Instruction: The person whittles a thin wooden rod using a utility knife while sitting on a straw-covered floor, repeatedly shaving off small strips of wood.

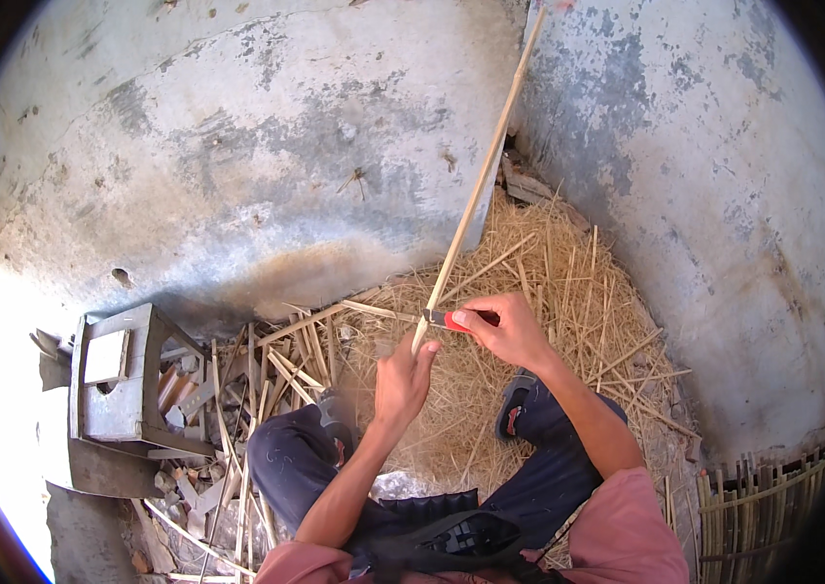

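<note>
From the head camera, a person sits in a corner of two stained walls (pixel 267 146) with knees apart above a heap of shavings (pixel 549 292). The left hand (pixel 401 378) is closed round the lower end of a long strip (pixel 479 185), fingers wrapped tight, thumb up against the wood. The strip rises from that grip at a slant, up and to the right, toward the seam where the walls meet, its top end near the upper edge of the picture. The right hand (pixel 505 329) is closed on a red-handled knife (pixel 448 318) (only a short part of the blade shows), and the blade meets the strip just above the left hand. Split sticks (pixel 281 365) lie across the floor left of the knees, and beyond them a grey stool (pixel 116 384) stands. Bundled canes (pixel 763 506) lean at the lower right.
</note>
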